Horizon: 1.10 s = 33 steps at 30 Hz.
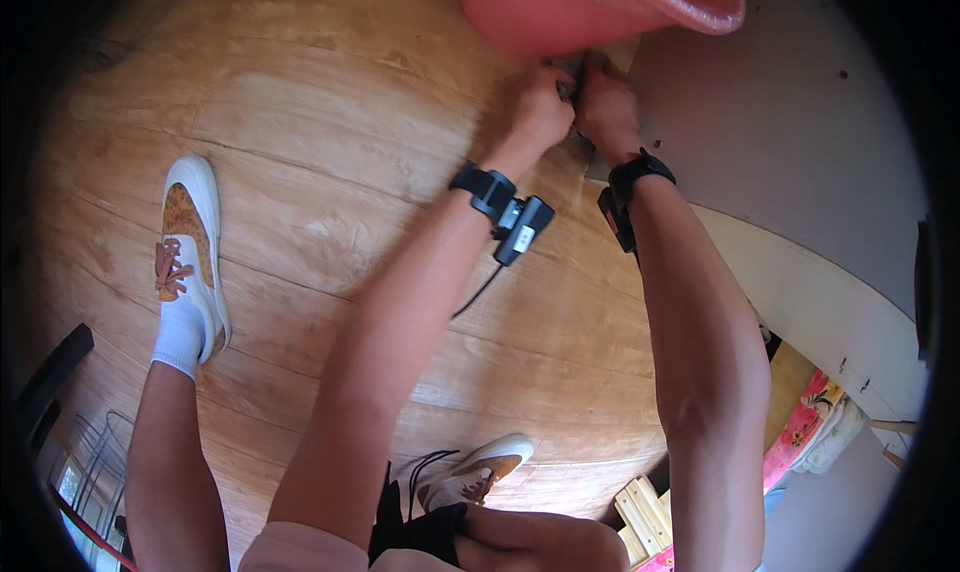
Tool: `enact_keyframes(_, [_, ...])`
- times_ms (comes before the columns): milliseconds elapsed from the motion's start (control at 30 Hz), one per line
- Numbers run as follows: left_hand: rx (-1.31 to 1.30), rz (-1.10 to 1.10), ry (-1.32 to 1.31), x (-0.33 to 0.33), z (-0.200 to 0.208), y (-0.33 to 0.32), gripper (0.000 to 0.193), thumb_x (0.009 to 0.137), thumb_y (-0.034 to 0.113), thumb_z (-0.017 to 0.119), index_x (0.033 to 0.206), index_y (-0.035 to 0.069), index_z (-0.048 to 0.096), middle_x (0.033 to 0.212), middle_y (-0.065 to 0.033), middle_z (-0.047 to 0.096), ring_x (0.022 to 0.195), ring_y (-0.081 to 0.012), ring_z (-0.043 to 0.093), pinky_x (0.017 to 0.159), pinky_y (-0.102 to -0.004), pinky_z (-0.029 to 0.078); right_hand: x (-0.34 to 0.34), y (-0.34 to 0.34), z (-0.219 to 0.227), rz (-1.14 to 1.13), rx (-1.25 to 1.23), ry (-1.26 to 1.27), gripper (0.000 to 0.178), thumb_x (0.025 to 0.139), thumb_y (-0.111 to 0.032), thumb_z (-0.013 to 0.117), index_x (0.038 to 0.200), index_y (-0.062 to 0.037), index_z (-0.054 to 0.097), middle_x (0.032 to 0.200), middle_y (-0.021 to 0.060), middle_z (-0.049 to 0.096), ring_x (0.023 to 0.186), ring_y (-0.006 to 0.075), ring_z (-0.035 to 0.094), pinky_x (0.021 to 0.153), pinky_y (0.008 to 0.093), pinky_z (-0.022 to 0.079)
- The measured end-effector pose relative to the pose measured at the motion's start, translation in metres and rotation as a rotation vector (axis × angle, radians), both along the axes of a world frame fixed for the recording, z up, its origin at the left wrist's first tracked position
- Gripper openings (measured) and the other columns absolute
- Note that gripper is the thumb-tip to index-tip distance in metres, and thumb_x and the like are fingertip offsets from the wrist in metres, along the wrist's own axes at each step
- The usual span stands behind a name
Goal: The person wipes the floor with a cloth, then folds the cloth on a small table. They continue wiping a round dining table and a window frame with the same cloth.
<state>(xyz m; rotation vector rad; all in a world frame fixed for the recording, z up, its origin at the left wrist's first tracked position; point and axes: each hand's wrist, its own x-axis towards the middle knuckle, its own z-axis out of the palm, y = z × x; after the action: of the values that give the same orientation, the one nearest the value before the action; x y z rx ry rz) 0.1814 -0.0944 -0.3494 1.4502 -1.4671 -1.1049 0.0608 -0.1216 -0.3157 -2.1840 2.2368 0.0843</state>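
Note:
Both my arms reach forward to the foot of a red plastic bucket [560, 17], which is cut off by the top edge of the view. My left hand [543, 109] is closed, its fingers curled inward. Right beside it, my right hand [607, 105] is closed too, the fingers pointing away from me. Between the two hands shows a small dark patch, low by the floor; what they grip there is hidden. Each wrist wears a black strap with a small device; a thin cable hangs from the left device [520, 230].
Wood-patterned floor [300, 202] spreads beneath me. A grey panel [780, 122] with a pale lower edge stands close on the right. Flowered cloth [800, 422] and wooden slats [645, 517] lie lower right. A wire rack [95, 472] is at lower left, near my shoe [190, 222].

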Motion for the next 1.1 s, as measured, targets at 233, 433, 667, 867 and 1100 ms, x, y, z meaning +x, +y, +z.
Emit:
enact_keyframes(233, [-0.012, -0.264, -0.14, 0.047, 0.013, 0.009, 0.027, 0.08, 0.011, 0.071, 0.106, 0.007, 0.079, 0.099, -0.0198, 0.074, 0.093, -0.0325, 0.073, 0.083, -0.0398, 0.057, 0.017, 0.042, 0.004, -0.035, 0.234, -0.087, 0.06, 0.088, -0.019, 0.069, 0.142, -0.0038, 0.049, 0.146, 0.0318, 0.048, 0.132, 0.0524, 0.052, 0.104, 0.0511, 0.053])
enact_keyframes(433, [-0.026, -0.42, -0.255, 0.086, 0.029, 0.046, 0.024, 0.079, 0.012, 0.072, 0.101, 0.003, 0.076, 0.084, -0.0177, 0.069, 0.081, -0.0316, 0.069, 0.074, -0.0394, 0.054, 0.044, 0.142, -0.03, 0.037, -0.075, -0.149, 0.078, 0.093, -0.024, 0.064, 0.162, -0.0078, 0.032, 0.163, 0.029, 0.032, 0.151, 0.0473, 0.031, 0.124, 0.053, 0.026])
enact_keyframes(667, [-0.062, -0.387, -0.144, 0.083, 0.049, 0.084, 0.021, 0.082, 0.01, 0.068, 0.1, 0.001, 0.072, 0.091, -0.023, 0.07, 0.089, -0.0398, 0.069, 0.077, -0.0437, 0.055, 0.098, 0.181, -0.059, -0.273, -0.244, -0.508, 0.071, 0.101, -0.032, 0.056, 0.163, -0.0059, 0.031, 0.169, 0.0263, 0.022, 0.158, 0.0453, 0.013, 0.128, 0.0557, 0.006])
enact_keyframes(867, [-0.263, -0.347, -0.306, 0.092, 0.064, 0.045, 0.019, 0.083, 0.006, 0.064, 0.1, -0.001, 0.071, 0.099, -0.0259, 0.07, 0.097, -0.0439, 0.068, 0.085, -0.0481, 0.055, 0.134, 0.118, -0.074, -0.317, -0.36, -0.614, 0.077, 0.097, -0.035, 0.062, 0.159, -0.0028, 0.032, 0.165, 0.0281, 0.028, 0.156, 0.0459, 0.017, 0.127, 0.0558, 0.007])
enact_keyframes(1100, [-0.306, -0.223, -0.4, 0.137, 0.05, -0.005, 0.023, 0.084, 0.009, 0.063, 0.104, 0.002, 0.074, 0.095, -0.0253, 0.072, 0.092, -0.0443, 0.069, 0.085, -0.0483, 0.057, 0.162, 0.06, -0.085, -0.11, -0.437, -0.632, 0.072, 0.092, -0.032, 0.064, 0.154, -0.0021, 0.041, 0.158, 0.0307, 0.037, 0.152, 0.0468, 0.025, 0.125, 0.0567, 0.013])
